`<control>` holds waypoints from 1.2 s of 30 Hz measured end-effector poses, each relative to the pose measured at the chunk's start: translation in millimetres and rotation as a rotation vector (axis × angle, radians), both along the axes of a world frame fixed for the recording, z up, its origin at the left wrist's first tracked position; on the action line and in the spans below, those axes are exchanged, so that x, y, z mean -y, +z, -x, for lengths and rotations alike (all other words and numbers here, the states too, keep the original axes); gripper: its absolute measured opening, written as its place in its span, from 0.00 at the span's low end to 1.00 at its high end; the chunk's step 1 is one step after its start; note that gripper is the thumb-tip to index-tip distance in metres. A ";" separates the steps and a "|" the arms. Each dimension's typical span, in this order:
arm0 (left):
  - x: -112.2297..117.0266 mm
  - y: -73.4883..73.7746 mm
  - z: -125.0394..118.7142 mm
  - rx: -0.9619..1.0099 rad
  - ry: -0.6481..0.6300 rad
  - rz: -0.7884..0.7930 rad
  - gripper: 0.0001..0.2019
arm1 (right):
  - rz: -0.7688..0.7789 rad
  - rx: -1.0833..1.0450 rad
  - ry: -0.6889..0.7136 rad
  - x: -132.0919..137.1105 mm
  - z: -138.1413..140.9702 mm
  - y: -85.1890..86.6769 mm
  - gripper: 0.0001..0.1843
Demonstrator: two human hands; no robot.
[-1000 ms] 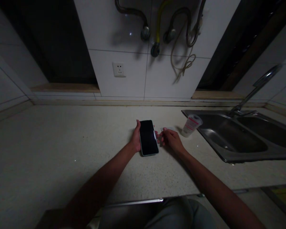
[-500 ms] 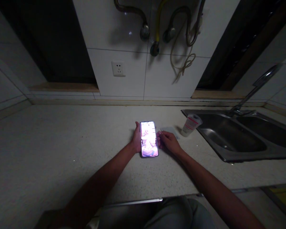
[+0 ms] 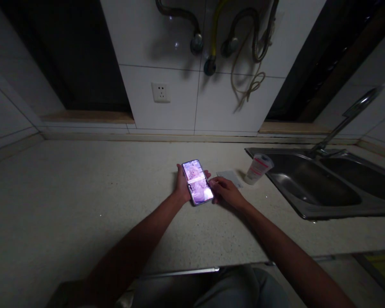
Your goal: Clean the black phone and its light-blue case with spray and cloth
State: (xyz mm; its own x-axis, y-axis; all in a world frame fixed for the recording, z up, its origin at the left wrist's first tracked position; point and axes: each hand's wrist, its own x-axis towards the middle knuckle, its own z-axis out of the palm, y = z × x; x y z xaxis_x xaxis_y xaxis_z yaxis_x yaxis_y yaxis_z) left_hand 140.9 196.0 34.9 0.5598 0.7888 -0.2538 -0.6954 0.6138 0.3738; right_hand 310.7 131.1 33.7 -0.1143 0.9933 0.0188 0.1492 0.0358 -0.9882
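Note:
My left hand (image 3: 181,187) supports a smartphone (image 3: 197,182) from beneath, thumb along its left edge and fingertips showing past the right edge. The lit screen faces up with a pink and white picture, and the phone's top leans left. At the lower right edge of the phone, my right hand (image 3: 226,191) has its fingers pinched together; what they hold, if anything, is too small to make out. Just beyond that hand a flat pale sheet or packet (image 3: 231,177) lies on the counter. A clear plastic cup (image 3: 258,169) with red markings stands tilted beside it.
A double steel sink (image 3: 303,211) with a tall faucet (image 3: 349,117) is set into the speckled counter (image 3: 115,179) on the right. On the tiled wall are a socket (image 3: 161,92), hoses with valves (image 3: 196,43) and a tied cord (image 3: 250,87).
The phone has turned counter-clockwise, its top swinging left, and its screen looks dimmer. My left hand has shifted slightly with it. The right hand stays pinched near the phone's right edge.

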 end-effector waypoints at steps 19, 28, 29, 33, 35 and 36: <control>6.8 3.3 -8.9 -0.440 0.374 -0.127 0.16 | -0.030 0.002 -0.070 -10.1 -8.1 -11.6 0.27; 6.8 0.1 -5.3 -0.446 0.372 -0.142 0.12 | -0.010 -0.092 -0.028 -12.3 -7.4 -6.4 0.27; 6.3 -0.2 -6.2 -0.450 0.382 -0.139 0.12 | -0.002 -0.103 -0.011 -12.4 -7.1 -5.7 0.27; 5.3 -0.7 -8.0 -0.449 0.397 -0.137 0.13 | -0.006 -0.129 0.044 -11.6 -7.2 -4.5 0.26; 5.1 -0.9 -7.6 -0.428 0.407 -0.158 0.15 | -0.015 -0.143 0.075 -10.7 -8.1 -3.9 0.25; 5.0 -1.1 -7.3 -0.417 0.409 -0.169 0.16 | -0.019 -0.151 0.093 -10.2 -8.7 -3.4 0.25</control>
State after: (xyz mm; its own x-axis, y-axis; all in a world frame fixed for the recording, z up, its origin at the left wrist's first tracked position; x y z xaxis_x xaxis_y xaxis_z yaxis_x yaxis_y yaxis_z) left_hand 148.2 191.0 33.8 0.0828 0.9674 -0.2393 -0.6361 0.2361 0.7346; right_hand 319.4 141.2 30.3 -0.2002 0.9778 0.0612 -0.0061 0.0612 -0.9981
